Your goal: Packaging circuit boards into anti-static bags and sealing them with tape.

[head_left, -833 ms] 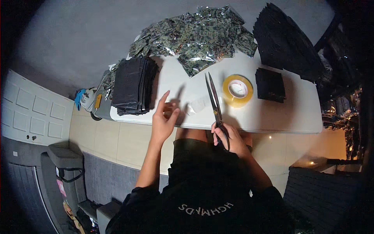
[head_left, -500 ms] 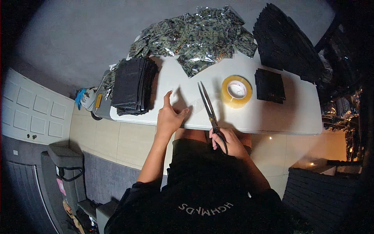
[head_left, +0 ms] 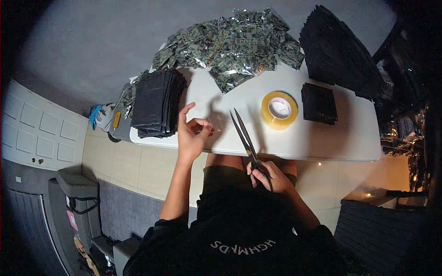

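Observation:
Over the front edge of the white table [head_left: 301, 142], my left hand [head_left: 192, 138] pinches thumb and fingers together while the index finger stands up. A faint clear strip, looking like a piece of clear tape [head_left: 220, 127], shows at the pinched fingertips. My right hand [head_left: 274, 177] grips the handles of long black scissors [head_left: 244, 138]; their blades are slightly apart and point away from me. A large roll of clear yellowish tape [head_left: 266, 110] lies right of the blades. Left of my left hand is a tall stack of black plastic packets [head_left: 155, 101].
Clear-wrapped camouflage garments [head_left: 230, 46] are heaped along the table's far side. A small stack of black packets [head_left: 318, 103] sits to the right, with a large pile of black packets [head_left: 336, 50] behind it. A yellow tool [head_left: 116, 119] lies at the far left.
My left hand has shifted slightly left, and its thumb and fingers have come together in a pinch. The scissors' blades have moved a little left and nearer, still in my right hand.

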A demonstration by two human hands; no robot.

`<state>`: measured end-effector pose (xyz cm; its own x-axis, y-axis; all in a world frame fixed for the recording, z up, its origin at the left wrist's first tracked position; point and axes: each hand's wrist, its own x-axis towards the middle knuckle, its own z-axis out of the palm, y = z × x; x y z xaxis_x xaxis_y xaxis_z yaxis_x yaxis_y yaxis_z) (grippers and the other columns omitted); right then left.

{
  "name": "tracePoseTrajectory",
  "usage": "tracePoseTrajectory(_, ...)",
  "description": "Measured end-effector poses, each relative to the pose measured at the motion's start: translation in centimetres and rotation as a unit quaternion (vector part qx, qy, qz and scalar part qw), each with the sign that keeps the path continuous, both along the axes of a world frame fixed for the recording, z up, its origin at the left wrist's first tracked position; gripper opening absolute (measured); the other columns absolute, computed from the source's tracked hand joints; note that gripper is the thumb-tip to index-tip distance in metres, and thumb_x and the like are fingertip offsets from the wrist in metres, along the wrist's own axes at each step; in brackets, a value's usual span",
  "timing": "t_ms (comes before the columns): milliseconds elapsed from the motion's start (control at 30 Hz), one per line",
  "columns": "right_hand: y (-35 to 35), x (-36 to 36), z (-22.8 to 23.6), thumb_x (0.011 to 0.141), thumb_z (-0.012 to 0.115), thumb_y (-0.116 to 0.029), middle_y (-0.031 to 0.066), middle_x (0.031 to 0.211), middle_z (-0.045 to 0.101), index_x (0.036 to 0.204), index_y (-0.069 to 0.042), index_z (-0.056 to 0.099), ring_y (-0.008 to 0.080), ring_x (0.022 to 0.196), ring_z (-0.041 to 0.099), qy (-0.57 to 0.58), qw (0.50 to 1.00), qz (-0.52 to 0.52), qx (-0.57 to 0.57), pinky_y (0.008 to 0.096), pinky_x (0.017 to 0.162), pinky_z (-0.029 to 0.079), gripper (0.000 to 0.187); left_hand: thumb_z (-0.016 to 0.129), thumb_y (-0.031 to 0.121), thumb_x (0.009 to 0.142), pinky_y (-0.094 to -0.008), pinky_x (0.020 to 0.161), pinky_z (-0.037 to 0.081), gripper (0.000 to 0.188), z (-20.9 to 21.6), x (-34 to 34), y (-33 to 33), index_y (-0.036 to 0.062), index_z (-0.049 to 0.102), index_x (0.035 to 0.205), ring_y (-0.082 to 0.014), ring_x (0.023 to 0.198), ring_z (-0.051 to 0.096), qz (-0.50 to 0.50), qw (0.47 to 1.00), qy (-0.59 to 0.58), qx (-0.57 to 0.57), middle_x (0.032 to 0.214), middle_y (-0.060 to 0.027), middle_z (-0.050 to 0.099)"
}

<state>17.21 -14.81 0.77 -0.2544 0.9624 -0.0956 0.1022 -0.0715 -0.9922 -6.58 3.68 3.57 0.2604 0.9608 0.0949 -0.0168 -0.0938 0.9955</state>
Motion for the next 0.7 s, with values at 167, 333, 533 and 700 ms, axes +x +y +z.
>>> tracePoseTrajectory(167, -1.2, 0.1, 0.0, 0.112, 0.055, -0.022, 0.0054, 0.077, 0.064, 0.110, -0.005, 0.059, 0.0186, 0.073, 0.065, 0.065, 0.997, 0.046, 0.018, 0.0364, 0.073, 0.053, 0.017, 0.074, -0.006, 0.097, -0.0353, 0.076, 0.066, 0.075, 1.6, 0.0, 0.3, 0.0076, 0.034, 0.159, -0.0179, 0.086, 0.075, -0.018, 0.999, -0.023, 0.025, 0.094, -0.0084, 0.073)
tracePoseTrajectory(333, -1.1, -0.4, 0.4, 0.113, 0.055, -0.026, 0.0052, 0.078, 0.058, 0.106, -0.006, 0.055, 0.0198, 0.073, 0.061, 0.026, 0.991, 0.130, 0.016, 0.0388, 0.071, 0.051, 0.021, 0.072, -0.007, 0.098, -0.0352, 0.076, 0.066, 0.072, 2.1, 0.1, 0.5, 0.0055, 0.035, 0.158, -0.0186, 0.083, 0.075, -0.018, 0.999, -0.017, 0.024, 0.094, -0.0093, 0.074)
tracePoseTrajectory(533, 0.2, -3.0, -1.5, 0.115, 0.046, -0.029, 0.0076, 0.080, 0.062, 0.113, -0.005, 0.057, 0.0207, 0.076, 0.065, 0.017, 0.997, 0.074, 0.028, 0.0396, 0.075, 0.053, 0.026, 0.070, -0.008, 0.098, -0.0356, 0.075, 0.066, 0.070, 2.2, 0.3, 0.1, 0.0038, 0.035, 0.157, -0.0193, 0.080, 0.075, -0.023, 0.999, -0.029, 0.022, 0.094, -0.0111, 0.074)
tracePoseTrajectory(700, 1.9, -5.0, -1.6, 0.117, 0.043, -0.033, 0.0073, 0.078, 0.062, 0.114, -0.005, 0.057, 0.0197, 0.075, 0.066, 0.085, 0.995, 0.052, -0.006, 0.0384, 0.075, 0.053, 0.031, 0.067, -0.010, 0.098, -0.0373, 0.075, 0.067, 0.069, 1.9, 0.1, -0.5, 0.0034, 0.034, 0.157, -0.0201, 0.081, 0.075, -0.010, 0.999, -0.044, 0.015, 0.093, -0.0116, 0.072)
